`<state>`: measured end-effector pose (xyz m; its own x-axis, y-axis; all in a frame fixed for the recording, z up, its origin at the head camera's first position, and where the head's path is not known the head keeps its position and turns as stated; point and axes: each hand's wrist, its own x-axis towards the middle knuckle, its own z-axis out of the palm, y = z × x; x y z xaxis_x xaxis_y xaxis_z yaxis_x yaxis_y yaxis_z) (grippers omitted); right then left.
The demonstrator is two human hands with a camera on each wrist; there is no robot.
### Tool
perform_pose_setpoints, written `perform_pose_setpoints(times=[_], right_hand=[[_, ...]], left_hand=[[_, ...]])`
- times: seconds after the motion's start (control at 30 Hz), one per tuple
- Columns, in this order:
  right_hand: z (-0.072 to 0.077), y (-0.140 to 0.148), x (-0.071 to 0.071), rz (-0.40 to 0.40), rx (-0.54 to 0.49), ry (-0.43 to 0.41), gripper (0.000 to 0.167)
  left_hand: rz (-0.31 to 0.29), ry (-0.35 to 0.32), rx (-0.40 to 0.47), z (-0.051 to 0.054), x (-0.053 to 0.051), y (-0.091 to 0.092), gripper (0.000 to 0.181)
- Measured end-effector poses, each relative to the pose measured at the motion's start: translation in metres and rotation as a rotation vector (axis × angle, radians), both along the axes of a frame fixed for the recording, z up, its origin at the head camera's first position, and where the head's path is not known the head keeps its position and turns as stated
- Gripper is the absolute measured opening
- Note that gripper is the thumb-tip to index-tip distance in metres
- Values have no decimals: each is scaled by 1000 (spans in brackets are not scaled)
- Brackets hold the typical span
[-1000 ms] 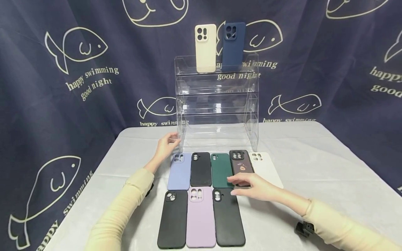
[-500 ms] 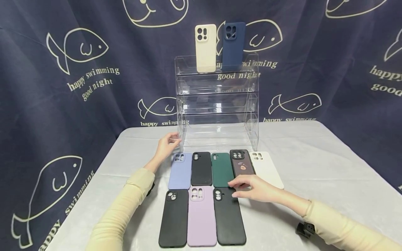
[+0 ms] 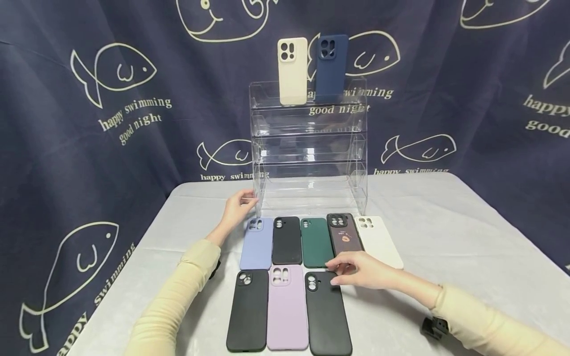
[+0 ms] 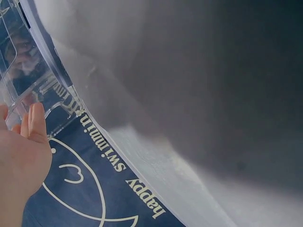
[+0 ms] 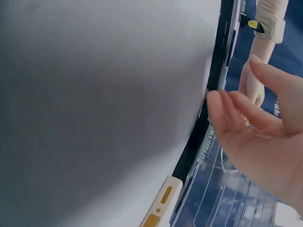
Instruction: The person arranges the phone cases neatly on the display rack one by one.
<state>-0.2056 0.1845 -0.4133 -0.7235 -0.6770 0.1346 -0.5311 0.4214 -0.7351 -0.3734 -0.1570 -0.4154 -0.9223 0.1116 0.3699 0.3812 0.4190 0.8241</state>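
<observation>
At the clear tiered rack's (image 3: 309,190) lower left side, my left hand (image 3: 236,206) touches the plastic with extended fingers; the left wrist view shows this hand (image 4: 23,161) against the rack too. My right hand (image 3: 365,269) is at the upper right corner of a black phone case (image 3: 328,316), fingertips by its top edge and thumb by its right side, apart from each other. Left of that case lie a lilac phone case (image 3: 287,311) and another black phone case (image 3: 248,314). In the right wrist view my right hand (image 5: 265,137) has gently bent fingers.
A back row holds a periwinkle case (image 3: 257,247), a black case (image 3: 287,242), a green case (image 3: 316,247), a dark patterned case (image 3: 345,237) and a white case (image 3: 383,244). A cream case (image 3: 293,74) and navy case (image 3: 331,74) stand on the rack's top tier.
The right-hand black case in the front row has slid slightly toward me, leaving its top lower than its neighbours'. My right hand has shifted down a little; the left stays at the rack.
</observation>
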Motion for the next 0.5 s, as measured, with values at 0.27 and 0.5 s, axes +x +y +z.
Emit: perform_pose_setpoints(times=[0.27,0.5], right_hand=[[-3,-1,2,-32,35,14,47],[2,-5,8,-91,124,44,54]], left_hand=[[-15,-3,8,-1,0,1,36],[-9,-5,-9,0,0,0,37]])
